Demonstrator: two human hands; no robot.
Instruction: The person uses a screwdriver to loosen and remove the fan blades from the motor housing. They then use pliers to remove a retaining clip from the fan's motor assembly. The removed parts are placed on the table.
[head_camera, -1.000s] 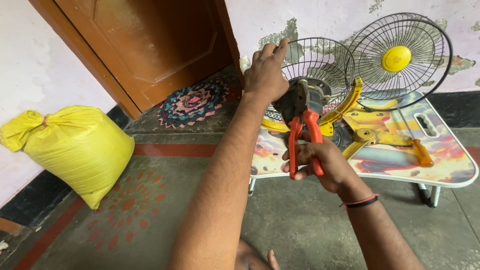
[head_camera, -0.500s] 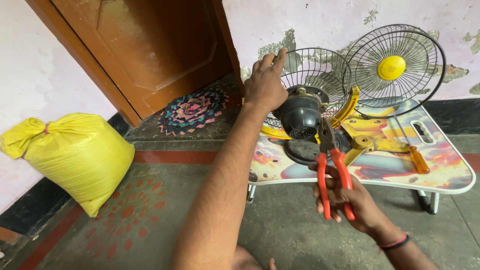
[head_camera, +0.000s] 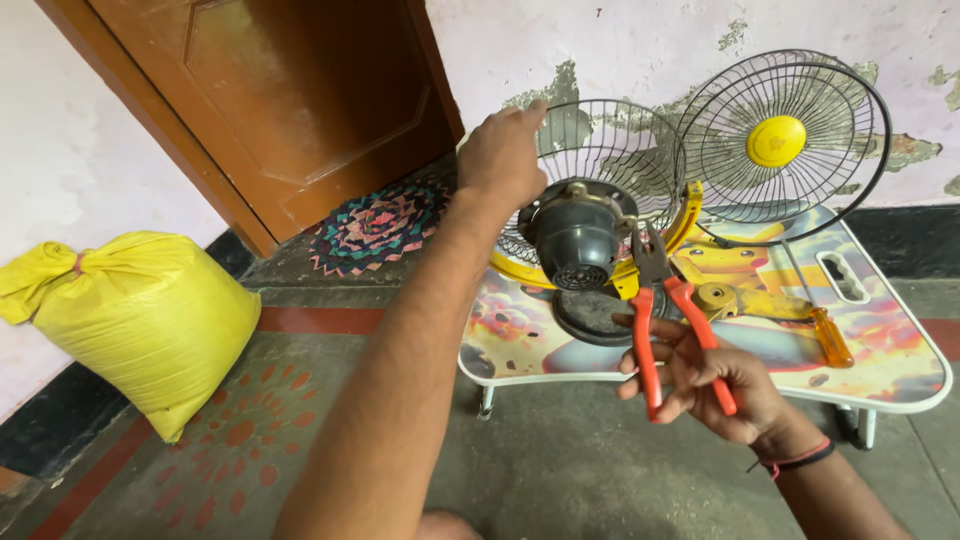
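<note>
My left hand (head_camera: 500, 158) grips the top rim of a black wire fan guard (head_camera: 610, 150) that carries a dark grey motor housing (head_camera: 572, 238) and a yellow bracket (head_camera: 684, 215). My right hand (head_camera: 710, 378) holds orange-handled pliers (head_camera: 668, 320), jaws pointing up just right of the motor, a little apart from it. The fan assembly stands on a small folding table with a colourful cartoon top (head_camera: 900, 360).
A second wire guard with a yellow centre cap (head_camera: 778, 140) leans on the wall. An orange-handled screwdriver (head_camera: 828, 335) and a round dark cover (head_camera: 590, 315) lie on the table. A yellow sack (head_camera: 140, 315), a brown door (head_camera: 280, 100) and a patterned mat (head_camera: 378, 225) are to the left.
My right hand pulled the pliers off the motor, down and to the right, then raised them slightly beside it. The left hand kept hold of the guard.
</note>
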